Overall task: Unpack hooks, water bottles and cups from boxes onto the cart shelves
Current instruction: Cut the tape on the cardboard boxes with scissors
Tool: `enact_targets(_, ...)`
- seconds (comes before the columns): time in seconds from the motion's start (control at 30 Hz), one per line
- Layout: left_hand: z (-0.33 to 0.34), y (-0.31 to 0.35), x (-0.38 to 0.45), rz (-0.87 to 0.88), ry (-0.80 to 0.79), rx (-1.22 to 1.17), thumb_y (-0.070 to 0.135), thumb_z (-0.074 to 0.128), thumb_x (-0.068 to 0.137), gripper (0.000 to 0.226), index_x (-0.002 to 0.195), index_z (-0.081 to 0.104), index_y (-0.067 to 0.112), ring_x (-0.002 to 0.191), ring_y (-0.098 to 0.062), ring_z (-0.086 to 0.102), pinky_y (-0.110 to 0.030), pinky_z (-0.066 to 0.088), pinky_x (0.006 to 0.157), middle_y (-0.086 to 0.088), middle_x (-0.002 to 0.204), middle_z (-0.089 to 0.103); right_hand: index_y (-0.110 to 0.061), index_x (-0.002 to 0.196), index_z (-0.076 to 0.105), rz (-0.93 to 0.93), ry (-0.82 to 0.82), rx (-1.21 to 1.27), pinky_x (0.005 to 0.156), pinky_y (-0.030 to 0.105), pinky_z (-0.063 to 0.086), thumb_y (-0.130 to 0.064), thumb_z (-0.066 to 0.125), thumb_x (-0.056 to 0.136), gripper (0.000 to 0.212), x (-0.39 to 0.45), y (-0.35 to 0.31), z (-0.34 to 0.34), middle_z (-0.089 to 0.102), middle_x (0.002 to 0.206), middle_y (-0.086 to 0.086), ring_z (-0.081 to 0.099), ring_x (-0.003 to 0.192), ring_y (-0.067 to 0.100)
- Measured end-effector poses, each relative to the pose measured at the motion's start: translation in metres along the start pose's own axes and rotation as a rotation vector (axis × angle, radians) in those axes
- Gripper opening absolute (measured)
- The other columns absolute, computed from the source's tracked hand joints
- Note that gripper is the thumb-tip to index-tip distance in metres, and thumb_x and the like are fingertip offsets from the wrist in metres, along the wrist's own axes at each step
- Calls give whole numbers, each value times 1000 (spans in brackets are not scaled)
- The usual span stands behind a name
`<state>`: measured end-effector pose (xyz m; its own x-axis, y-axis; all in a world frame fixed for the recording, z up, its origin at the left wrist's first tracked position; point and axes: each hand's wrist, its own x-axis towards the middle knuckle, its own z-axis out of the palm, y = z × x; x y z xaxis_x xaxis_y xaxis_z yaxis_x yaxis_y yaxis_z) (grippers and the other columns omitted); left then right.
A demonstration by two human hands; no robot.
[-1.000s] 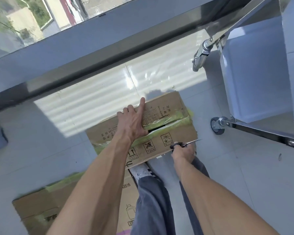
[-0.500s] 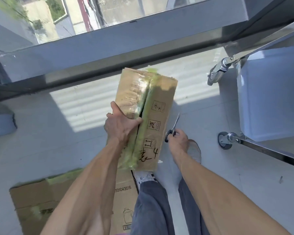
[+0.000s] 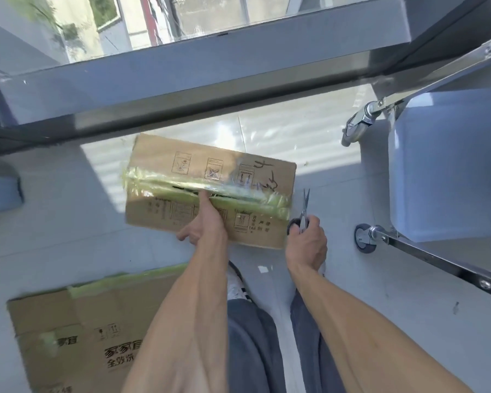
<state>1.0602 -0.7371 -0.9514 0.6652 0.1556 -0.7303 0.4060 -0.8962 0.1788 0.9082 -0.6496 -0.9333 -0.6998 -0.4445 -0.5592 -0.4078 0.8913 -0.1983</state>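
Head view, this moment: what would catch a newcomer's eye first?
The taped cardboard box lying on the floor below the window, its greenish tape seam slit partway, draws the eye first; the left hand presses a finger at the slit. Just right of the box, the right hand grips scissors, blades pointing away. The steel cart on casters stands at the right edge.

Both bare forearms are reaching forward and down. The left hand [image 3: 207, 222] is pressing with its index finger extended (other fingers partly curled). The right hand [image 3: 306, 242] is gripping scissors [image 3: 303, 211], blades pointing away.
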Motion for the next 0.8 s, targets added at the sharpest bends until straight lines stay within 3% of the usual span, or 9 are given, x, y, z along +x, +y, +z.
enact_targets(0.1, 8, -12, -18, -212, -110, -138, 81, 63, 58, 126, 154, 15, 16, 134, -38, 36, -58, 36, 107, -7, 155, 29, -13, 119, 53, -11, -67, 31, 71, 32, 37, -21, 53, 97, 24, -6, 9, -3, 61, 103, 11, 55, 92, 30)
enact_targets(0.2, 11, -29, -33, -318, -255, -199, 78, 50, 74, 95, 150, 32, 24, 132, -36, 44, -57, 42, 102, -7, 152, 37, -14, 121, 53, 18, -53, 85, 72, 32, 36, -20, 53, 96, 26, -5, 11, -11, 61, 104, 11, 55, 93, 30)
enact_targets(0.27, 9, -40, -41, -264, -276, -77, 70, 45, 82, 85, 149, 32, 19, 130, -35, 47, -49, 44, 100, -9, 149, 42, -15, 123, 53, 18, -43, 68, 73, 33, 37, -21, 54, 96, 27, -2, 11, -18, 61, 106, 11, 56, 94, 30)
enact_targets(0.37, -2, -46, -44, 70, 75, 409, 57, 66, 76, 103, 152, 13, 10, 127, -39, 43, -49, 41, 102, -22, 144, 37, -18, 119, 52, -14, -26, 28, 72, 34, 41, -23, 55, 96, 24, -2, 7, -30, 60, 106, 9, 57, 91, 28)
enact_targets(0.43, -10, -40, -45, 398, 184, 779, 47, 72, 77, 100, 152, 13, 14, 134, -42, 35, -52, 33, 108, -28, 148, 30, -19, 121, 52, -60, -40, 2, 76, 38, 47, -22, 55, 96, 26, -4, 2, -33, 60, 110, 9, 60, 95, 31)
enact_targets(0.5, -11, -34, -42, 721, 137, 1057, 28, 66, 84, 78, 149, 24, 21, 144, -42, 24, -56, 24, 116, -29, 154, 23, -20, 124, 52, -93, -56, -40, 78, 38, 48, -23, 54, 96, 28, -4, -7, -32, 60, 112, 10, 61, 95, 32)
enact_targets(0.6, -2, -17, -42, 1126, 35, 1096, -3, 48, 84, 52, 128, 43, 25, 143, -41, 24, -57, 25, 116, -23, 153, 26, -20, 125, 52, -120, -73, -66, 78, 37, 47, -24, 52, 96, 29, -2, -20, -25, 61, 107, 11, 60, 91, 32)
enact_targets(0.7, 17, -2, -44, 1374, -43, 1158, -12, 45, 77, 67, 134, 39, 23, 142, -42, 23, -55, 31, 113, -22, 153, 21, -20, 121, 53, -96, -31, -96, 87, 38, 39, -22, 49, 96, 25, -1, -22, -19, 59, 104, 9, 55, 88, 29)
enact_targets(0.8, 30, 6, -43, 1416, -22, 1276, -13, 50, 78, 83, 147, 23, 24, 148, -43, 11, -57, 24, 113, -28, 159, 8, -21, 121, 55, -127, 52, -144, 93, 36, 31, -17, 48, 95, 27, 0, -18, -17, 58, 102, 6, 53, 88, 23)
